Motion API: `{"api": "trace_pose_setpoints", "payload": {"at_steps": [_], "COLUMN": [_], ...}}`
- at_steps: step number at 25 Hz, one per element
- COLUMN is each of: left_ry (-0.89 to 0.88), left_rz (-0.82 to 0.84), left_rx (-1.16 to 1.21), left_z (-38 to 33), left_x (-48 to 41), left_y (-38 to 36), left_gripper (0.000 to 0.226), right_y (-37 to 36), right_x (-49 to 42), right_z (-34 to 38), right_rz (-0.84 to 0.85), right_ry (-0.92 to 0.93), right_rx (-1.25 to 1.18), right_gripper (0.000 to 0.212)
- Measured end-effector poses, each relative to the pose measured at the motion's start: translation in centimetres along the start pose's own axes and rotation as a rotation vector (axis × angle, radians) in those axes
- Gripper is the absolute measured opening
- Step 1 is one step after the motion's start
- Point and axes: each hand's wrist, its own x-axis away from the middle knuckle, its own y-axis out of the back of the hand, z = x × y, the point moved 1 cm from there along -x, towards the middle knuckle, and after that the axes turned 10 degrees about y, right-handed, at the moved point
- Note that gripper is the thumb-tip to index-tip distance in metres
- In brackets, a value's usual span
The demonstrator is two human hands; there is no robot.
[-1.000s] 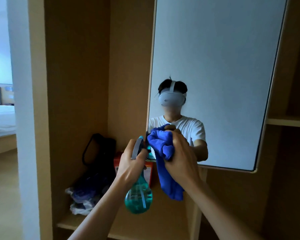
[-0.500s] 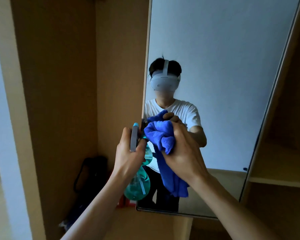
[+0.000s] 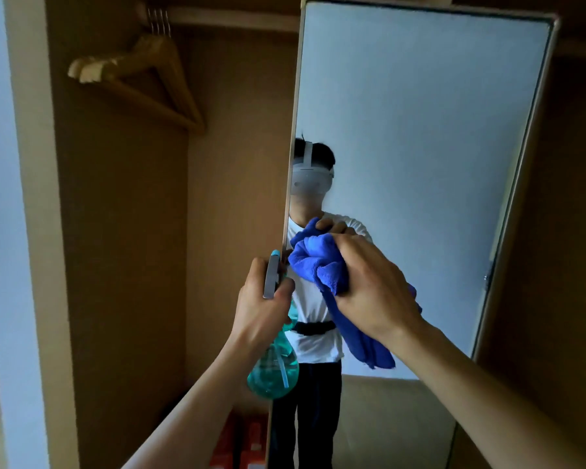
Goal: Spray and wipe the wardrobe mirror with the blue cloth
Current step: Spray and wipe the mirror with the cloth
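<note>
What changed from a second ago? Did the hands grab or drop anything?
The left hand and right hand both rose along the mirror's left edge. The view tilted up, bringing the wooden hangers into sight. Nothing was grabbed or dropped: the left hand still grips the spray bottle, and the right hand still holds the bunched blue cloth.

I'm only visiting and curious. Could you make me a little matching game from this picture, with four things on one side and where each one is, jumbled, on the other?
Things:
1. bunched blue fabric cloth
2. teal translucent plastic spray bottle
3. pale wooden coat hangers
4. orange rectangular boxes

Places:
A. hanging from the rail, upper left
B. gripped by the left hand
C. low down, left of the tall pale-framed mirror
D. held by the right hand

Pairs: 1-D, 2-B, 3-A, 4-C.
</note>
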Motion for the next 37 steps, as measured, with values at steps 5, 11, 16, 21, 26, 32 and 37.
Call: {"api": "trace_pose_setpoints", "payload": {"at_steps": [5, 11, 16, 21, 26, 32, 37], "left_ry": [-0.076, -0.105, -0.146, -0.197, -0.187, -0.191, -0.158], "left_rz": [0.023, 0.037, 0.043, 0.002, -0.01, -0.018, -0.019], "left_rx": [0.004, 0.049, 0.058, 0.027, 0.091, 0.057, 0.096], "left_z": [-6.9, -12.1, -16.1, -20.3, -23.3, -21.7, -19.8], "left_x": [-3.1, -5.4, -6.8, -8.5, -9.8, -10.7, -10.0], "left_y": [0.5, 0.4, 0.2, 0.0, 0.0, 0.4, 0.9], "left_gripper": [0.015, 0.013, 0.011, 0.013, 0.014, 0.019, 0.016], "right_y": [4.7, 8.2, 10.0, 12.7, 15.1, 15.5, 13.7], "right_x": [-6.1, -11.8, -16.0, -20.0, -25.4, -28.3, -26.5], "right_z": [-0.4, -0.6, -1.6, -3.2, -2.6, -2.1, -2.5], "right_rz": [-0.05, -0.09, -0.092, -0.172, -0.253, -0.265, -0.271], "right_ry": [0.151, 0.235, 0.291, 0.302, 0.361, 0.375, 0.383], "right_rx": [0.161, 0.407, 0.496, 0.535, 0.595, 0.644, 0.615], "right_gripper": [0.033, 0.054, 0.052, 0.06, 0.061, 0.058, 0.063]}}
